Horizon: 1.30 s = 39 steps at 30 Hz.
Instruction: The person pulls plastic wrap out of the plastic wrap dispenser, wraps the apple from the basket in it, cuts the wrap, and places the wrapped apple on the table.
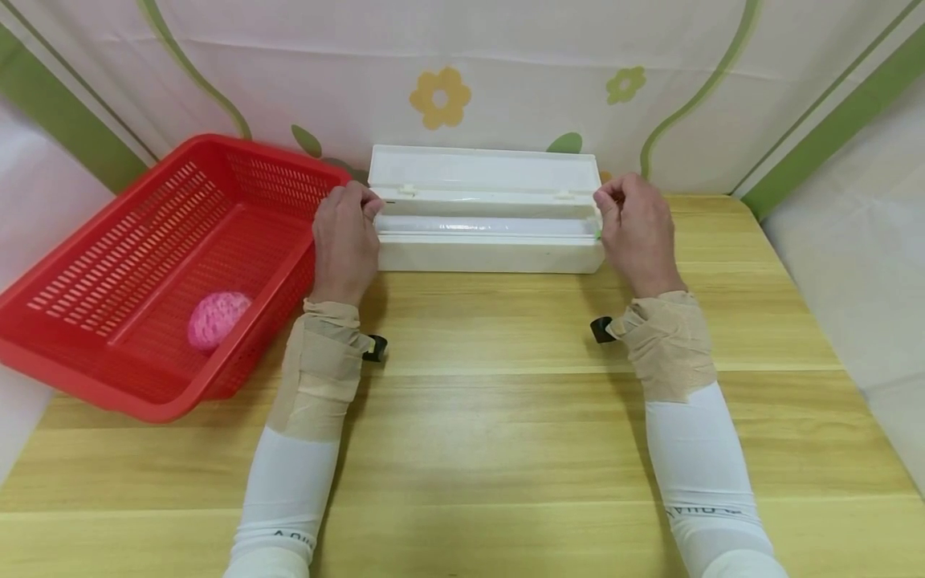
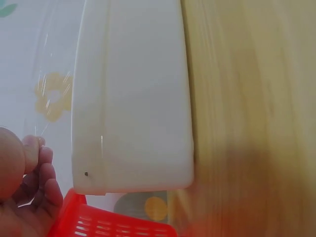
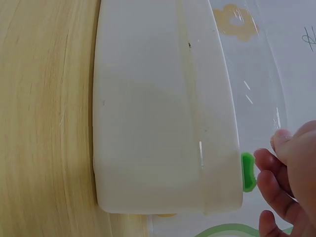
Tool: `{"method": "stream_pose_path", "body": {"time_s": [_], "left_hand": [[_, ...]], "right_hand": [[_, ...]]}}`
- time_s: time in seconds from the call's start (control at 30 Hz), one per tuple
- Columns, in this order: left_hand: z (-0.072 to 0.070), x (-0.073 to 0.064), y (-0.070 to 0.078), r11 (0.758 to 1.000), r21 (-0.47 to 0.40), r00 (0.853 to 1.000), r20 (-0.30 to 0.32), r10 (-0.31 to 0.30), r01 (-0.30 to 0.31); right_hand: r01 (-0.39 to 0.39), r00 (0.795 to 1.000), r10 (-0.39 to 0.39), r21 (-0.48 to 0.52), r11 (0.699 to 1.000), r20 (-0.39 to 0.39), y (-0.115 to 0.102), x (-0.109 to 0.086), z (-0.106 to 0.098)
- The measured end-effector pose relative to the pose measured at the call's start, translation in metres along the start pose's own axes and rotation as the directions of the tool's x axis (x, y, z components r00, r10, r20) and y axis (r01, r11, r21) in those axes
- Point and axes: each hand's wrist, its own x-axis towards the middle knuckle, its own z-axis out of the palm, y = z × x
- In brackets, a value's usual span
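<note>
A white plastic-wrap dispenser box (image 1: 491,257) sits on the table with its lid (image 1: 484,167) raised at the back. Inside lies a roll of wrap (image 1: 484,226). My left hand (image 1: 345,241) pinches one corner of the clear plastic wrap (image 2: 54,113) between thumb and fingers, beside the box's left end. At the right end, my right hand (image 1: 639,233) pinches the other corner of the sheet (image 3: 254,84). The film stretches above the box between both hands. A small green piece (image 3: 248,173) sticks out at the box's right end, close to the right fingers.
To the left stands a red perforated basket (image 1: 173,405), its right rim close to the left hand. A pink speckled round thing (image 1: 218,321) lies in it. Behind the box rises a flowered cloth (image 1: 506,72). The wooden table (image 1: 477,449) extends in front.
</note>
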Motion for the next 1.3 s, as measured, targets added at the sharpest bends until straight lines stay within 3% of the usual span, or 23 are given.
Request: {"method": "stream_pose_path", "body": {"time_s": [0.6, 1.07, 1.3], "left_hand": [[-0.01, -0.001, 0.004, 0.999, -0.048, 1.0, -0.005, -0.009, 0.009], [-0.016, -0.001, 0.006, 0.996, -0.076, 0.999, -0.031, 0.034, -0.036], [-0.019, -0.002, 0.009, 0.997, -0.081, 1.0, -0.024, 0.012, -0.014]], "right_hand": [[0.024, 0.998, -0.021, 0.042, 0.999, -0.062, -0.006, -0.002, -0.003], [0.017, 0.997, -0.013, 0.051, 0.999, -0.08, -0.011, -0.002, -0.007], [0.044, 0.993, -0.037, 0.064, 0.997, -0.112, -0.013, -0.001, -0.008]]}}
